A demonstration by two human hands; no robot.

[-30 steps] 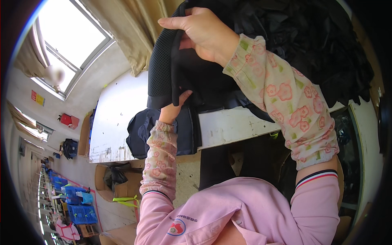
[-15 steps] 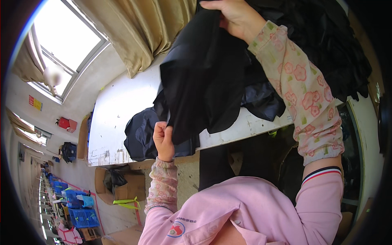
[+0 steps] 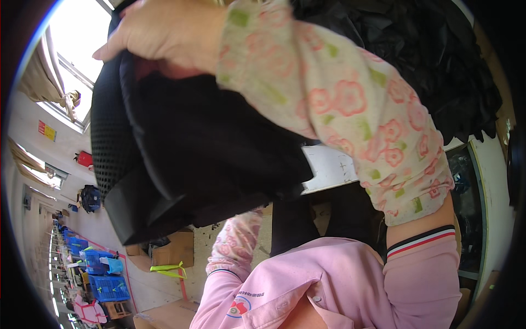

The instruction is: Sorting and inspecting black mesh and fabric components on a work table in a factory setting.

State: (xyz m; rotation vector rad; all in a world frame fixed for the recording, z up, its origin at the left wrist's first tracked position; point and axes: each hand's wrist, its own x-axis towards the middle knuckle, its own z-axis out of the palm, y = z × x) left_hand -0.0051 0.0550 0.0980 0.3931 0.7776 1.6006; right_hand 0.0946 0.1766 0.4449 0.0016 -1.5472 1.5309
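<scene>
Raised across to the upper left, my right hand (image 3: 167,35) is closed on the upper edge of a black fabric piece (image 3: 213,142). This piece hangs down below the hand, with a mesh strip along its left side, a raised seam beside it and a smooth band at the lower left corner. Behind the cloth my left hand is hidden; only its flower-print sleeve (image 3: 236,241) shows below the hem, so its fingers cannot be made out. A large heap of black fabric (image 3: 416,60) lies at the far right.
Part of the white table (image 3: 331,164) shows between the cloth and my right sleeve. An open cardboard box (image 3: 174,249) stands on the floor below, with a yellow-green strip (image 3: 169,270) at its side. Blue crates (image 3: 111,288) stand farther off at the left.
My right hand has swept left and closer, carrying the black fabric piece with it. The cloth now covers my left hand, the smaller black pieces on the table and most of the tabletop.
</scene>
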